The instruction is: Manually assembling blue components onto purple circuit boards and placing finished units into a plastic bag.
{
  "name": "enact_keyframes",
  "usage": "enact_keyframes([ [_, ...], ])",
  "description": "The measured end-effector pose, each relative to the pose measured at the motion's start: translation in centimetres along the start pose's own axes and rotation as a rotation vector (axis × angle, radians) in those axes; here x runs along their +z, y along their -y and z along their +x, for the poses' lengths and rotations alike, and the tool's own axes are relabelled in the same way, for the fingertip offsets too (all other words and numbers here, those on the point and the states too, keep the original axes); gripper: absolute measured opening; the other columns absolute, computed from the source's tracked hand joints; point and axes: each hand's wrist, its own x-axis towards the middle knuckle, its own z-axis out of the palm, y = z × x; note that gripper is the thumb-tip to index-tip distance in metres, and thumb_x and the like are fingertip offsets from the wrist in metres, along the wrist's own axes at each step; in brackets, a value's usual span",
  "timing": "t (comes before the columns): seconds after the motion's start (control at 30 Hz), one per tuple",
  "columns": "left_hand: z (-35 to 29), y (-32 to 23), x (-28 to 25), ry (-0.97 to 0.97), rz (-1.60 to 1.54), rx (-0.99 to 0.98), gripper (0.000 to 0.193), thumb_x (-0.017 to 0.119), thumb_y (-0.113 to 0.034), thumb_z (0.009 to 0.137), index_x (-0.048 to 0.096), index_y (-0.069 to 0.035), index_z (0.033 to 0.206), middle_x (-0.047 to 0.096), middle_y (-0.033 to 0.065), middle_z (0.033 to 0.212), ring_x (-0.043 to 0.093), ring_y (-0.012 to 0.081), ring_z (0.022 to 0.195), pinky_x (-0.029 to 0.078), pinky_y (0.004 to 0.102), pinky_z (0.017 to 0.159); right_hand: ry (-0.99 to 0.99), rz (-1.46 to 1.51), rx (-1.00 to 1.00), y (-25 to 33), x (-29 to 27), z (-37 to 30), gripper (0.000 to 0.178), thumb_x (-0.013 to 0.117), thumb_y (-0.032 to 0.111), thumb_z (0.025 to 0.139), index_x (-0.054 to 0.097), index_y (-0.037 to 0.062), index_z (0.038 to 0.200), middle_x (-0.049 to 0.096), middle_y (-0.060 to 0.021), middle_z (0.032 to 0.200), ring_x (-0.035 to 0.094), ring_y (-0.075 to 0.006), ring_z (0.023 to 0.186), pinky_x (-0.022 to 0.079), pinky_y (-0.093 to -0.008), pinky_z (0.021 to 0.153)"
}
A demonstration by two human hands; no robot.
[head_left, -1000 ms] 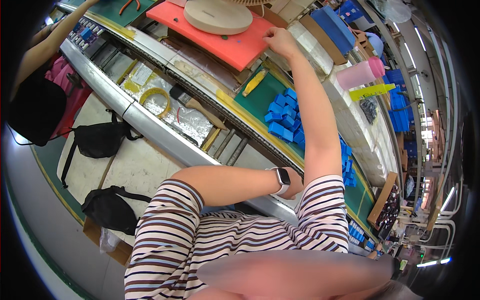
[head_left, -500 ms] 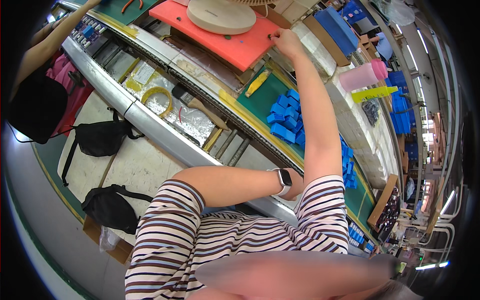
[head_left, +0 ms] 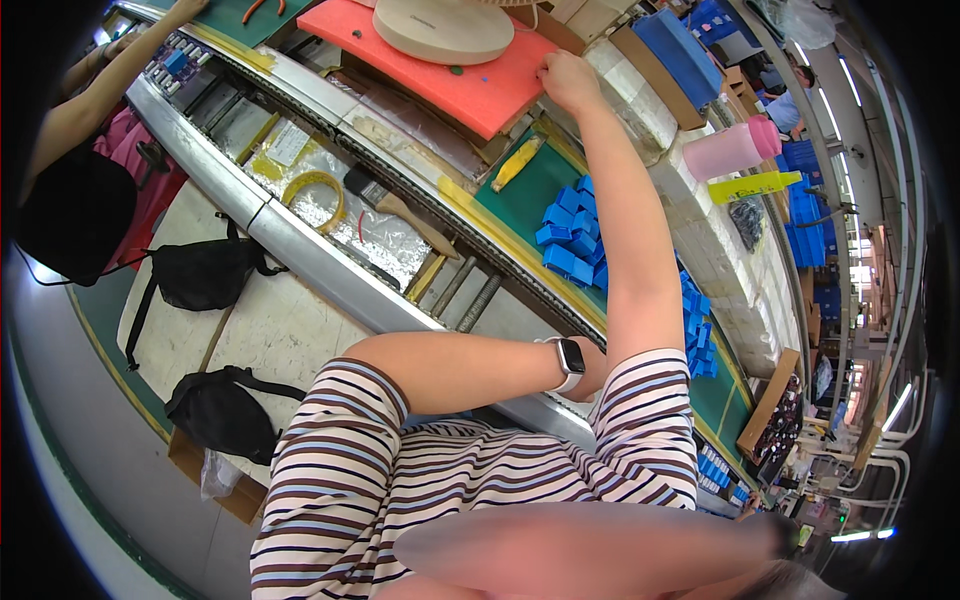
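My right hand [head_left: 571, 82] reaches out to the right edge of a red foam board [head_left: 480, 100]. Its thumb and fingers are pinched together at the board's edge; whatever they hold, if anything, is hidden. On the board stands the round white base of a fan [head_left: 443, 32], with a few small dark and blue bits lying by it. My left forearm, with a white-strapped watch [head_left: 570, 362], lies across my front. The left hand [head_left: 592, 370] is partly covered by my right arm, and its fingers are hidden. Several blue plastic blocks [head_left: 568, 235] are heaped beside my right forearm.
A conveyor rail [head_left: 300, 250] runs diagonally, with a brush [head_left: 415, 222] and a yellow tape roll [head_left: 335, 190] in its bed. A yellow-wrapped object [head_left: 517, 163] lies on the green mat. Two black bags [head_left: 205, 275] and a pink bottle [head_left: 730, 147] are nearby. Another person's arm [head_left: 100, 100] works at upper left.
The small dark piece that showed at my right fingertips is out of sight now, and that hand has turned slightly. My left arm has stayed in place.
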Motion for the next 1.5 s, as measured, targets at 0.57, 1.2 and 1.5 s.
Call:
enact_keyframes([
  [0.57,-0.7,-0.4,-1.2,0.059,0.045,0.012,0.035,0.053,-0.027,0.085,0.054,-0.011,0.116,0.062,0.0151,0.108,0.060,0.0330,0.094,0.049,0.0388,0.079,-0.108,0.098,0.044,3.2,-1.9,-0.5,0.021,0.055,0.020,0.078,0.070,0.0124,0.091,0.065,-0.0122,0.096,0.061,-0.0297,0.094,0.049,-0.0421,0.079],
  [1.2,-1.6,-1.7,-3.4,0.043,0.010,0.008,0.047,0.054,-0.024,0.084,0.046,-0.014,0.129,0.052,0.0136,0.127,0.052,0.0293,0.115,0.043,0.0385,0.093,-0.190,0.061,-0.267,8.4,0.2,-1.9,0.013,0.050,0.011,0.079,0.061,0.0040,0.076,0.060,-0.0112,0.082,0.057,-0.0308,0.084,0.048,-0.0418,0.072],
  [1.5,-1.8,0.6,-1.6,-0.001,0.120,0.069,0.053,0.059,-0.024,0.079,0.045,-0.013,0.128,0.052,0.0136,0.125,0.052,0.0309,0.113,0.043,0.0379,0.092,-0.294,-0.069,-0.356,7.8,0.2,-2.5,0.011,0.047,0.010,0.077,0.058,0.0063,0.075,0.060,-0.0118,0.077,0.060,-0.0284,0.077,0.049,-0.0409,0.067],
])
